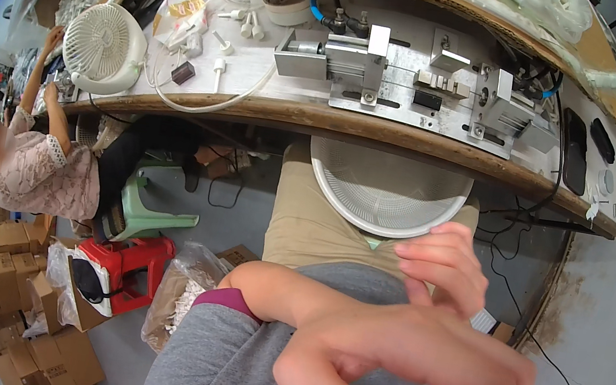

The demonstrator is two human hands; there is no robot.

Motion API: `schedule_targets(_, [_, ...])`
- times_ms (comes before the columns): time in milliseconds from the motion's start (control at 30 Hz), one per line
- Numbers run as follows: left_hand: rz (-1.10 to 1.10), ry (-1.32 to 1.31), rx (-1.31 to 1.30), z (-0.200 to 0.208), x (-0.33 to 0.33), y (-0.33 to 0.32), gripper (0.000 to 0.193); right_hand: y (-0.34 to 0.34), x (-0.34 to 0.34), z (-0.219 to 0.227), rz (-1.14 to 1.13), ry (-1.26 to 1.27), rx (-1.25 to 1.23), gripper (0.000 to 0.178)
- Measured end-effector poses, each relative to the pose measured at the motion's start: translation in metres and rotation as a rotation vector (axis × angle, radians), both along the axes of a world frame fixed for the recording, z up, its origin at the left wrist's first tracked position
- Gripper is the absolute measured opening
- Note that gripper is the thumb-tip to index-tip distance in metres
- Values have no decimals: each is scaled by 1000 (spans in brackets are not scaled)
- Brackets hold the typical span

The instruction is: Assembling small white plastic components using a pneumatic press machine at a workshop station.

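My left hand (407,378) is close to the camera and blurred at the lower right, fingers spread, nothing in it. Its bare forearm (284,293) crosses over from the left, with a grey sleeve pushed up. My right hand (445,267) lies just above it, fingers lightly bent and pointing left, touching the left wrist area; I see nothing held. Beyond the hands a round white mesh basket (387,193) sits on my lap under the workbench edge (382,133).
A metal fixture (370,57) with clamps and cables sits on the bench, beside a tape roll (286,2) and a white fan (106,44). At the left a person (46,167) sits working. Green stool (152,212), red stool (131,265), a bag of white parts (178,301) and cardboard boxes (12,283) stand on the floor.
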State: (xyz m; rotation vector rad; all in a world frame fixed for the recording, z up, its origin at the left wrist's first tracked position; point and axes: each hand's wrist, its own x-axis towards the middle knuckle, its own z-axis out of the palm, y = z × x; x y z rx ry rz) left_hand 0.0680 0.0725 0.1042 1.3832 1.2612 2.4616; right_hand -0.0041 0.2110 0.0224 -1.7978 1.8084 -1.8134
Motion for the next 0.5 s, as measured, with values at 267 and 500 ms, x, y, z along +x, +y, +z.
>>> schedule_targets(267, [1059,81,22,-1,33,-22,6,-18,-49,57,-432,348,-39,31])
schedule_targets(500, [1867,335,-668,7,-49,-96,31,-128,-220,108,-889,470,-61,55])
